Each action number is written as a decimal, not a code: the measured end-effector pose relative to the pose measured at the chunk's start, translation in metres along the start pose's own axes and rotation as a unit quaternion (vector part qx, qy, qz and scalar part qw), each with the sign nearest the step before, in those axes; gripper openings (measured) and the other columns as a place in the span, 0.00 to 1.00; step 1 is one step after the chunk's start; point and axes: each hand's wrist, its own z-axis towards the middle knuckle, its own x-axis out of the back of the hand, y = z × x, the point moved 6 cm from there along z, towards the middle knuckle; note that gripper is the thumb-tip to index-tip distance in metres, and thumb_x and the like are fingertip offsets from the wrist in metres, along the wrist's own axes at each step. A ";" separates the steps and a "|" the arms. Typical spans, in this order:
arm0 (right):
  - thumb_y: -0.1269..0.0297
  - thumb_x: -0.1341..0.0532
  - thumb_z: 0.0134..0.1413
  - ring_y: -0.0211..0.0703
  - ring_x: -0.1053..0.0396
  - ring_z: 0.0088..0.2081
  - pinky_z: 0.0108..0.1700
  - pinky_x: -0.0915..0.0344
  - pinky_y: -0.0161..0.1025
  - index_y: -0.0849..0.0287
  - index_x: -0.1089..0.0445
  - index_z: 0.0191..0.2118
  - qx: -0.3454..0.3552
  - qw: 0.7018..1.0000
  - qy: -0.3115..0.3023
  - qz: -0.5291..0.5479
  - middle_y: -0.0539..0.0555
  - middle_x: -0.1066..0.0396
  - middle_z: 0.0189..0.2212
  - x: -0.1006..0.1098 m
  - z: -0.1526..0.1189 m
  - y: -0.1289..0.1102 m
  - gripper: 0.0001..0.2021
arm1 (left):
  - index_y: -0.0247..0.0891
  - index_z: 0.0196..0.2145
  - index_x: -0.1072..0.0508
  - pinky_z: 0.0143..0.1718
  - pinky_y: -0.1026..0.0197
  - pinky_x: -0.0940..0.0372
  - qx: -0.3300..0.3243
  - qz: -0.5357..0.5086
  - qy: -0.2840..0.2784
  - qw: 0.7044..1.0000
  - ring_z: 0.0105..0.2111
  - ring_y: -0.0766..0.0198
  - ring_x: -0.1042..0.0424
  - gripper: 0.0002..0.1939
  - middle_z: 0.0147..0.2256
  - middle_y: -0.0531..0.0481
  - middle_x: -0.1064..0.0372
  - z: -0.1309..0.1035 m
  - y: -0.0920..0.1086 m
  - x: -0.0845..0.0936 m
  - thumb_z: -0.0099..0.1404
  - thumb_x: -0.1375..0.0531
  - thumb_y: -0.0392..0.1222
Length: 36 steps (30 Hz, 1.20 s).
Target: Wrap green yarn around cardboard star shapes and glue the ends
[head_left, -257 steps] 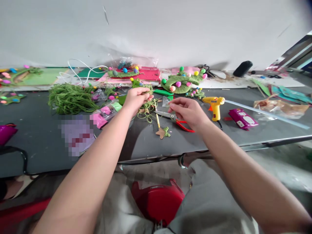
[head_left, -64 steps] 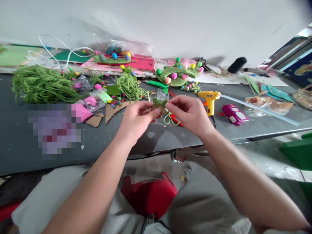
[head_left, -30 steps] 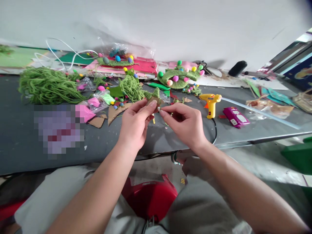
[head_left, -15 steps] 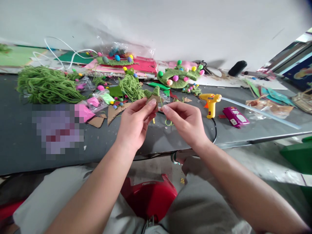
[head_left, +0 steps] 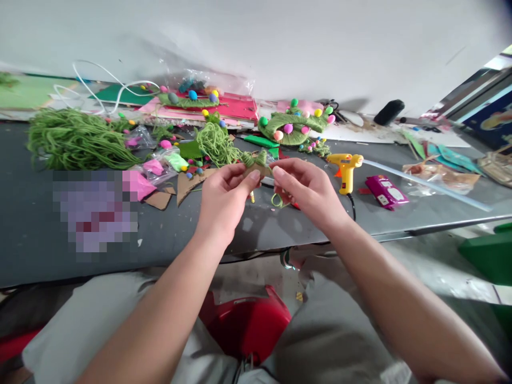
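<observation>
Above the tabletop [head_left: 164, 237]: one star [head_left: 261, 160], pinched in left hand [head_left: 221, 205]; right hand [head_left: 311, 194], just right of it, pinching yarn [head_left: 276, 201].

the lower part of the green-wrapped cardboard piece [head_left: 261, 159] is hidden behind the left fingers [head_left: 251, 180]. whether the right fingers [head_left: 283, 176] are pinching something, i cannot tell; the loop of green yarn [head_left: 277, 200] disappears behind them. of the red handle [head_left: 296, 205], at five o'clock from this piece, only a small bit is showing. the purple thing [head_left: 96, 213] at nine o'clock is blurred into squares. the print on the purple packet [head_left: 387, 192] at three o'clock is too small to read. near ten o'clock, the picture's edge cuts the light green sheet [head_left: 28, 96].
</observation>
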 end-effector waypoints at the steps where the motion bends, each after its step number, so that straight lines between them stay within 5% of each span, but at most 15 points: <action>1: 0.46 0.31 0.55 0.34 0.35 0.26 0.24 0.40 0.33 0.59 0.24 0.45 0.005 1.000 0.003 -0.010 0.50 0.27 0.28 0.002 0.001 -0.001 0.21 | 0.39 0.38 0.23 0.35 0.61 0.34 -0.017 0.020 -0.002 1.000 0.35 0.60 0.24 0.17 0.34 0.50 0.22 0.000 0.001 0.000 0.53 0.25 0.44; 5: 0.52 0.31 0.56 0.37 0.31 0.30 0.31 0.35 0.35 0.60 0.22 0.36 0.053 0.995 0.012 -0.081 0.51 0.24 0.30 0.006 0.004 -0.004 0.14 | 0.38 0.40 0.24 0.37 0.60 0.32 -0.059 0.084 -0.026 0.994 0.37 0.59 0.23 0.15 0.36 0.48 0.22 -0.003 0.003 -0.004 0.56 0.27 0.44; 10: 0.61 0.34 0.60 0.34 0.37 0.26 0.27 0.41 0.34 0.62 0.24 0.33 0.073 0.987 0.039 -0.139 0.50 0.28 0.25 0.010 0.008 -0.001 0.09 | 0.37 0.37 0.25 0.36 0.61 0.32 -0.082 0.158 -0.030 0.984 0.35 0.60 0.24 0.14 0.35 0.48 0.23 -0.006 0.007 -0.007 0.56 0.28 0.41; 14: 0.58 0.35 0.61 0.34 0.39 0.26 0.27 0.42 0.35 0.62 0.24 0.33 0.087 0.985 0.046 -0.139 0.50 0.29 0.25 0.006 0.004 -0.002 0.11 | 0.38 0.36 0.25 0.34 0.62 0.32 -0.094 0.169 -0.019 0.981 0.33 0.61 0.24 0.12 0.33 0.49 0.23 -0.007 0.007 -0.007 0.56 0.28 0.41; 21: 0.57 0.36 0.63 0.35 0.39 0.26 0.27 0.41 0.36 0.60 0.22 0.37 0.104 0.984 0.061 -0.135 0.50 0.28 0.26 -0.006 -0.009 -0.005 0.12 | 0.38 0.34 0.25 0.34 0.61 0.31 -0.047 0.031 0.030 0.998 0.31 0.63 0.25 0.17 0.29 0.53 0.25 -0.003 -0.003 -0.001 0.50 0.25 0.41; 28: 0.70 0.40 0.65 0.38 0.31 0.34 0.38 0.34 0.37 0.58 0.23 0.45 0.251 0.934 0.077 -0.244 0.52 0.25 0.35 -0.018 -0.019 -0.017 0.08 | 0.36 0.32 0.26 0.34 0.67 0.33 0.075 -0.156 0.014 0.985 0.30 0.70 0.25 0.19 0.29 0.54 0.25 -0.002 -0.010 -0.004 0.46 0.23 0.37; 36: 0.72 0.38 0.63 0.37 0.30 0.34 0.37 0.32 0.36 0.59 0.23 0.44 0.271 0.931 0.077 -0.232 0.52 0.24 0.35 -0.020 -0.016 -0.014 0.07 | 0.35 0.33 0.24 0.33 0.69 0.33 0.101 -0.190 0.027 0.976 0.30 0.71 0.25 0.18 0.30 0.53 0.23 -0.002 -0.010 -0.002 0.47 0.23 0.34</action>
